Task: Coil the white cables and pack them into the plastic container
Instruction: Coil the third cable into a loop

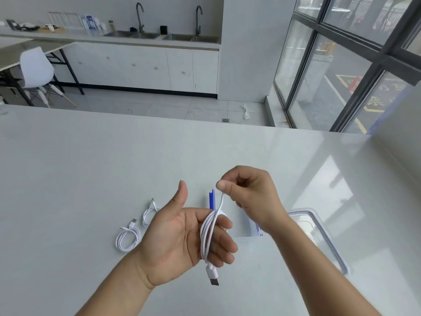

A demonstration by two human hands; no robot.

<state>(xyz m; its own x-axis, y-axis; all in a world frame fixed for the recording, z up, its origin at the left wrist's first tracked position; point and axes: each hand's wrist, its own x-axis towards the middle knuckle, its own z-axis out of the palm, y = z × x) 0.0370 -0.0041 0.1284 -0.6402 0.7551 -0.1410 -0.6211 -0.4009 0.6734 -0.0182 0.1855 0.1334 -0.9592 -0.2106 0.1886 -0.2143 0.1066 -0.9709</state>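
The right hand (250,197) pinches the cable (208,236) end just above the left hand (180,240) (coil wound round its straight fingers).

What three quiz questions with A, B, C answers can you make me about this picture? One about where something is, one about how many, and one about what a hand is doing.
1. Where do the coiled cables lie?
A) on the table, left of the left hand
B) in a bag
C) on a shelf

2. How many coiled cables lie on the table?
A) none
B) two
C) five

3. What is the right hand doing?
A) lying flat on the table
B) holding a spoon
C) pinching the end of the third cable

Answers:
1 A: both bundles rest on the table beside the left hand.
2 B: one nearer bundle and one farther bundle show.
3 C: its thumb and finger squeeze the cable's end, and the rest is wound round the left hand's fingers.
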